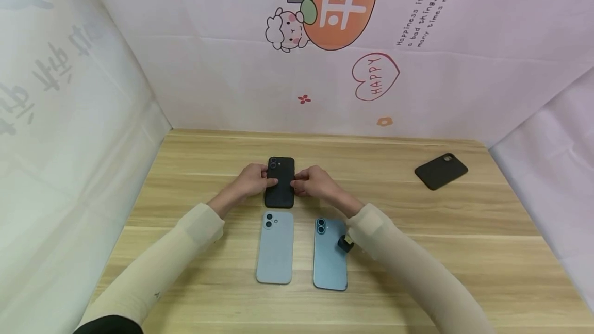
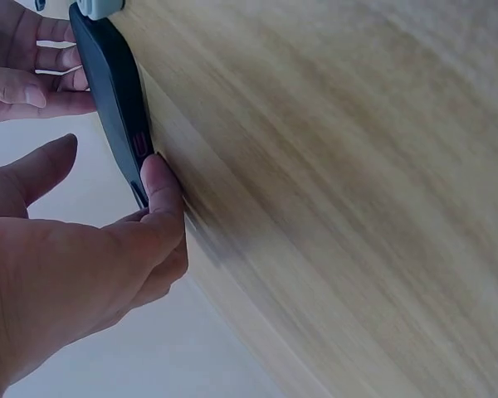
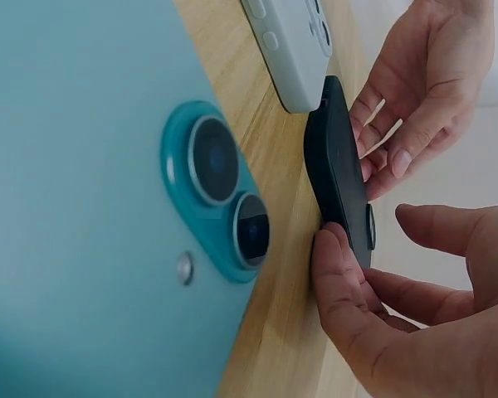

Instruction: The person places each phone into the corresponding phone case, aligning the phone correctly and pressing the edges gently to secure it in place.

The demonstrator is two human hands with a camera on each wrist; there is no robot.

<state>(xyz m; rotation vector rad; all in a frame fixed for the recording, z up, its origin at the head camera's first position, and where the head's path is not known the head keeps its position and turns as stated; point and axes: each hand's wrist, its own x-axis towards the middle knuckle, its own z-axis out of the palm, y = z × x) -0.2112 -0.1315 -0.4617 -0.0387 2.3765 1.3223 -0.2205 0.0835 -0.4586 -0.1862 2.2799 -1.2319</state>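
A black phone [image 1: 280,189] with two camera lenses lies back up on the wooden table, between both hands. My left hand [image 1: 251,180] touches its left long edge with the fingertips. In the left wrist view that hand's thumb [image 2: 46,170] is raised off the phone. At the opposite edge, the fingertips of my right hand [image 1: 317,183] rest on the phone's side, and in the right wrist view its thumb [image 3: 440,228] stands apart from it. Nearer the body lie a pale grey-white phone [image 1: 275,251] and a light blue phone [image 1: 328,267], both back up.
A black phone case [image 1: 441,171] with a camera cutout lies at an angle on the right of the table [image 1: 394,195]. A small black device [image 1: 345,243] at the right wrist overlaps the blue phone. Printed white cloth [image 1: 232,76] stands behind the table and along both sides.
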